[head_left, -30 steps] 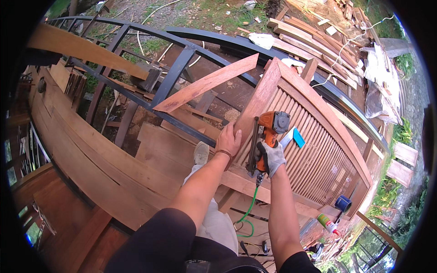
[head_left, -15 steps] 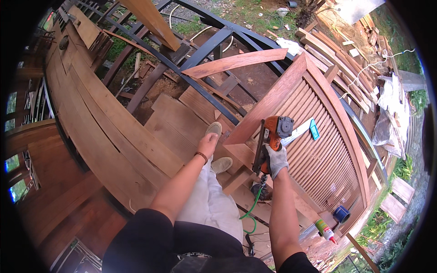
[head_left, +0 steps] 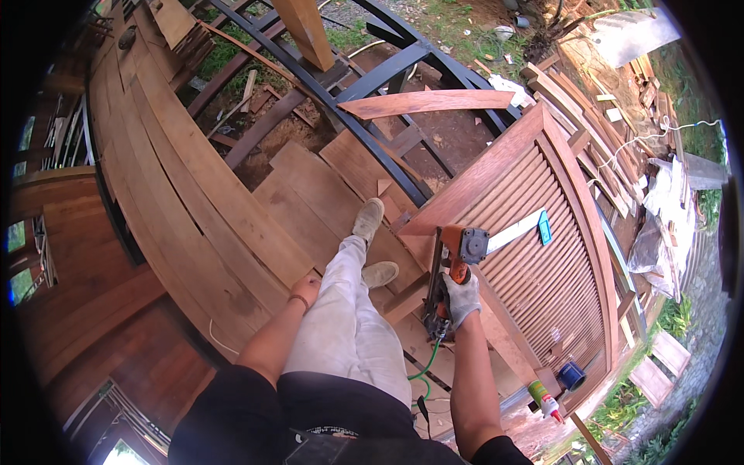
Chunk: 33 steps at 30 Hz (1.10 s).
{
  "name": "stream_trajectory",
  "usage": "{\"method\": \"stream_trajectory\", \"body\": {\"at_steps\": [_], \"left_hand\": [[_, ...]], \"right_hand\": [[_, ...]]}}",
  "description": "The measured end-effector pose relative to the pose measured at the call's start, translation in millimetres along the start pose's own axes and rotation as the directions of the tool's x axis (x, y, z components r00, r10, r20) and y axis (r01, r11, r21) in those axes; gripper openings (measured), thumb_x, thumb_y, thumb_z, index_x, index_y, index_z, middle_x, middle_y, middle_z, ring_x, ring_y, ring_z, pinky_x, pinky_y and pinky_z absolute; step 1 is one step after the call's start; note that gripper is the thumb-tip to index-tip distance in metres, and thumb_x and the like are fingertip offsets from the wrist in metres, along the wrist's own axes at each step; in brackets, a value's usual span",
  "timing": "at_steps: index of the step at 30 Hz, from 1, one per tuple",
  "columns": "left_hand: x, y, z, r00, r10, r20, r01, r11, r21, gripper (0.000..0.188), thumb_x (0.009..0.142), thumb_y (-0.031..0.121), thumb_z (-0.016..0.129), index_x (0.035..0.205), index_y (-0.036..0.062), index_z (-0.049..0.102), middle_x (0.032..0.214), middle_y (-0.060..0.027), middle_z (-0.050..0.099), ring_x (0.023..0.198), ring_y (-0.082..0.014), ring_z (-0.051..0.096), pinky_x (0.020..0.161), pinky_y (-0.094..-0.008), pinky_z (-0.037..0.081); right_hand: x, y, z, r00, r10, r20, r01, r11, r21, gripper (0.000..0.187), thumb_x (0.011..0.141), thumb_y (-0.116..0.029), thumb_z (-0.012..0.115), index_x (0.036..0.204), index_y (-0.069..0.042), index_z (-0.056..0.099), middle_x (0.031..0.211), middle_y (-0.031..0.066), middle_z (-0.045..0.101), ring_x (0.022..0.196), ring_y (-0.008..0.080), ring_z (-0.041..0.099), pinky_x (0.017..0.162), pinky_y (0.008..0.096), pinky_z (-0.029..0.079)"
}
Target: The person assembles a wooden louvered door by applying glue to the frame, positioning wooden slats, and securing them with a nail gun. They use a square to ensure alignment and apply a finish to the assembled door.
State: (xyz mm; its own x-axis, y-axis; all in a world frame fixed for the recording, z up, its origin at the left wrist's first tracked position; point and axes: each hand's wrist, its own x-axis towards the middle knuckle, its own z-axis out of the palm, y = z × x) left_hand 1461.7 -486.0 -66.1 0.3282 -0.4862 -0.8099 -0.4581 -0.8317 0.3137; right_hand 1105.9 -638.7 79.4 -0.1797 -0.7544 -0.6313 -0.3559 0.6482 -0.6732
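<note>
My right hand (head_left: 463,298), in a pale work glove, is wrapped round the handle of an orange and black nail gun (head_left: 467,246). A green air hose (head_left: 430,363) runs from its lower end. The gun is held up at the near left corner of a slatted wooden panel (head_left: 542,263) with a curved frame. On the slats beyond it lies a square (head_left: 545,228) with a blue stock and a pale blade. My bare left hand (head_left: 307,290) hangs beside my left thigh with its fingers curled in. Whatever it may hold is hidden.
Long curved planks (head_left: 167,178) run along the left. Ahead is a dark metal frame (head_left: 395,70) with a curved board (head_left: 430,102) across it. A glue bottle (head_left: 542,397) and blue can (head_left: 572,376) stand at right. Lumber (head_left: 581,124) lies beyond the panel.
My left hand has drawn back from in front of my legs to beside my thigh. The nail gun has tipped and come slightly nearer. The view has shifted a little.
</note>
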Motion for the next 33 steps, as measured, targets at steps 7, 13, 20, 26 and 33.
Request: {"method": "stream_trajectory", "body": {"at_steps": [7, 13, 20, 26, 33], "left_hand": [[6, -10, 6, 1.0, 0.004, 0.023, -0.002, 0.996, -0.086, 0.027, 0.089, 0.024, 0.058, 0.102, 0.004, 0.07, 0.091, -0.011, 0.072, 0.087, -0.0206, 0.067, 0.08, -0.0323, 0.051], [13, -5, 3, 0.998, 0.026, 0.05, -0.018, 0.985, -0.169, 0.025, 0.089, 0.023, 0.058, 0.1, 0.0041, 0.07, 0.086, -0.0078, 0.07, 0.082, -0.017, 0.065, 0.077, -0.0306, 0.05], [21, 11, -18, 0.992, -0.038, 0.122, 0.053, 0.992, -0.118, 0.029, 0.09, 0.029, 0.059, 0.104, 0.0062, 0.07, 0.103, -0.0139, 0.072, 0.098, -0.0245, 0.067, 0.088, -0.0342, 0.051], [38, -6, -29, 0.989, -0.088, 0.119, 0.108, 0.98, -0.167, 0.028, 0.09, 0.028, 0.059, 0.104, 0.0072, 0.071, 0.103, -0.0134, 0.072, 0.098, -0.0243, 0.067, 0.087, -0.034, 0.051], [66, 20, -56, 0.996, 0.02, 0.09, -0.014, 0.998, -0.064, 0.024, 0.092, 0.019, 0.057, 0.103, -0.0008, 0.066, 0.088, -0.0086, 0.07, 0.083, -0.0175, 0.067, 0.075, -0.0306, 0.053]], "right_hand": [[-20, -21, 11, 0.994, -0.079, 0.071, 0.091, 0.979, -0.184, 0.028, 0.08, -0.016, 0.073, 0.1, 0.0, 0.065, 0.08, 0.0107, 0.07, 0.072, 0.0217, 0.067, 0.068, 0.0371, 0.054], [-31, -35, 32, 0.997, -0.032, 0.076, 0.045, 0.984, -0.17, 0.023, 0.08, -0.016, 0.072, 0.094, -0.001, 0.063, 0.075, 0.011, 0.068, 0.062, 0.0192, 0.066, 0.057, 0.0356, 0.054], [3, -8, 16, 0.998, -0.057, -0.008, 0.057, 0.998, -0.032, 0.026, 0.079, -0.014, 0.072, 0.097, 0.001, 0.064, 0.078, 0.011, 0.069, 0.066, 0.0201, 0.065, 0.064, 0.0348, 0.053], [49, -36, -5, 0.999, 0.031, -0.023, -0.028, 0.992, 0.125, 0.029, 0.079, -0.013, 0.072, 0.102, 0.002, 0.064, 0.086, 0.0088, 0.069, 0.073, 0.0183, 0.064, 0.068, 0.034, 0.052], [84, -49, -11, 0.985, -0.044, -0.166, 0.078, 0.975, 0.209, 0.017, 0.082, -0.009, 0.069, 0.093, 0.001, 0.062, 0.073, 0.0065, 0.064, 0.058, 0.0155, 0.06, 0.053, 0.0318, 0.05]]}}
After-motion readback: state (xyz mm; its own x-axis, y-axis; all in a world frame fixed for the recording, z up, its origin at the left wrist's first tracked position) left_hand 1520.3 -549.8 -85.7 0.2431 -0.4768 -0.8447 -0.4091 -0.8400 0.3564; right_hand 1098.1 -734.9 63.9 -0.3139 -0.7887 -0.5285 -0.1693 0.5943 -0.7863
